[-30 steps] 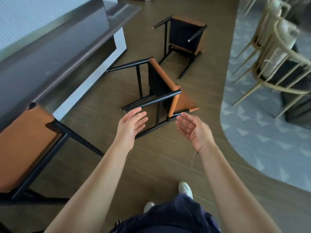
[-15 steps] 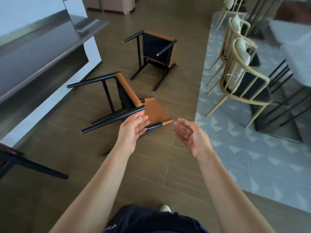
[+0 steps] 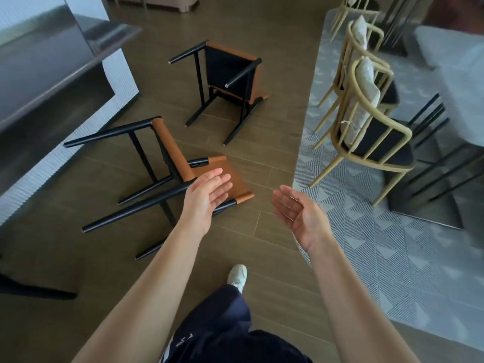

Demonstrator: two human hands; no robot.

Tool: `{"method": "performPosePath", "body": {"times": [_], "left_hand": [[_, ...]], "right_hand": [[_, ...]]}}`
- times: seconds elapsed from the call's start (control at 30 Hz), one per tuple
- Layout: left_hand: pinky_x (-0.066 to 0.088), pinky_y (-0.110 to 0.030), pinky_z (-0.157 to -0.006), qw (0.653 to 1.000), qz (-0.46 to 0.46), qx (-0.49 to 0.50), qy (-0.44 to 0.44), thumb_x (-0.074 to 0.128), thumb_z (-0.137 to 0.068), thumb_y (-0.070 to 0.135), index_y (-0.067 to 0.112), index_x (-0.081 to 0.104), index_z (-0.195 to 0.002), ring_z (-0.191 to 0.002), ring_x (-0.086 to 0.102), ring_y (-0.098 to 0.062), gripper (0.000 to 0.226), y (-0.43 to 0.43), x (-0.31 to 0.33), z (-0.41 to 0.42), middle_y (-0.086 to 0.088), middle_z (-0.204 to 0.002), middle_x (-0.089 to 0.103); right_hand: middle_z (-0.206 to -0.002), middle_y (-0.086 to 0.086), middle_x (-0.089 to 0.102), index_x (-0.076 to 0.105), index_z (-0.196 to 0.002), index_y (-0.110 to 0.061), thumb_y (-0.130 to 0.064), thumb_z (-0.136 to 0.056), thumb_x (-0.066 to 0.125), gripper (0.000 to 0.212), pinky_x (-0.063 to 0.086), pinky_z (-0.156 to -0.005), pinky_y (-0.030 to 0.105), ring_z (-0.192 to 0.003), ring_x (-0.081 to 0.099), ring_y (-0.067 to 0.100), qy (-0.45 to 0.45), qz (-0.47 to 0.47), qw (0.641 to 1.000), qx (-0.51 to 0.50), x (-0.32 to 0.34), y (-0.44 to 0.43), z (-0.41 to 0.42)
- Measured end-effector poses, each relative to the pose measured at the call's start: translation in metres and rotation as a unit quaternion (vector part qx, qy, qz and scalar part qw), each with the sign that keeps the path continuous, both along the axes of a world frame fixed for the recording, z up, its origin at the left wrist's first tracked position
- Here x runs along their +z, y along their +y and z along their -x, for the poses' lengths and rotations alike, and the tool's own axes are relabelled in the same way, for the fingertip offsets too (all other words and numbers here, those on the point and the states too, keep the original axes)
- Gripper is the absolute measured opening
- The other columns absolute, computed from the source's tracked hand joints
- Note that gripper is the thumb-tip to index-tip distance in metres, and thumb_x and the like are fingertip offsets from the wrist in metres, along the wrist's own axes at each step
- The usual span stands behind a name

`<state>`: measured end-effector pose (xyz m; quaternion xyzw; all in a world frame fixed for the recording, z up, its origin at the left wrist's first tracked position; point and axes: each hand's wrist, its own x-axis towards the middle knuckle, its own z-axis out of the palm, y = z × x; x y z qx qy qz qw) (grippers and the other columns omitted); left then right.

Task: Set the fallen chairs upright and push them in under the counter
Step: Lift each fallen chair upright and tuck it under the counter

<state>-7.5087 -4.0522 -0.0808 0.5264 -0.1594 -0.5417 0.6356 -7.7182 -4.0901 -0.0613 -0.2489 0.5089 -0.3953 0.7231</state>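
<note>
Black-legged and tan-seated, the near chair [image 3: 171, 149] lay on its side centrally, the far chair [image 3: 227, 72] toppled at its one o'clock.

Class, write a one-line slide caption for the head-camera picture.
Left hand and right hand, both open, reach toward the nearer fallen chair; a second fallen chair lies beyond, near the counter.

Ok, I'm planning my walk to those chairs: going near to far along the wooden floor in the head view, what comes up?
white shoe → nearer fallen chair → farther fallen chair → beige furniture at the far end.
</note>
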Motion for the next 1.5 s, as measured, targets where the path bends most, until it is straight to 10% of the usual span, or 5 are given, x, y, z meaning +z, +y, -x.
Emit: {"method": "performPosePath", "body": {"times": [0.7, 1.5], "left_hand": [[0.052, -0.035, -0.092, 0.999, -0.013, -0.015, -0.026, 0.059, -0.091, 0.007, 0.014, 0.063, -0.118, -0.101, 0.07, -0.018, 0.028, -0.287, 0.01, -0.019, -0.004, -0.106, 0.074], [0.052, -0.032, -0.086, 0.969, -0.067, 0.238, 0.006, 0.054, -0.093, 0.004, 0.014, 0.064, -0.116, -0.1, 0.07, -0.017, 0.027, -0.456, -0.021, -0.005, -0.003, -0.105, 0.074]], "right_hand": [[-0.102, 0.009, 0.075, 0.072, -0.103, -0.01, -0.015, -0.099, 0.05, 0.024, 0.057, -0.083, 0.031, -0.095, 0.073, 0.023, 0.034, 0.032, 0.999, -0.002, -0.002, -0.278, -0.015], [-0.1, 0.009, 0.076, 0.072, -0.105, -0.009, -0.016, -0.099, 0.049, 0.025, 0.055, -0.077, 0.032, -0.095, 0.073, 0.022, 0.06, -0.002, 0.971, 0.231, -0.028, -0.559, -0.017]]}}
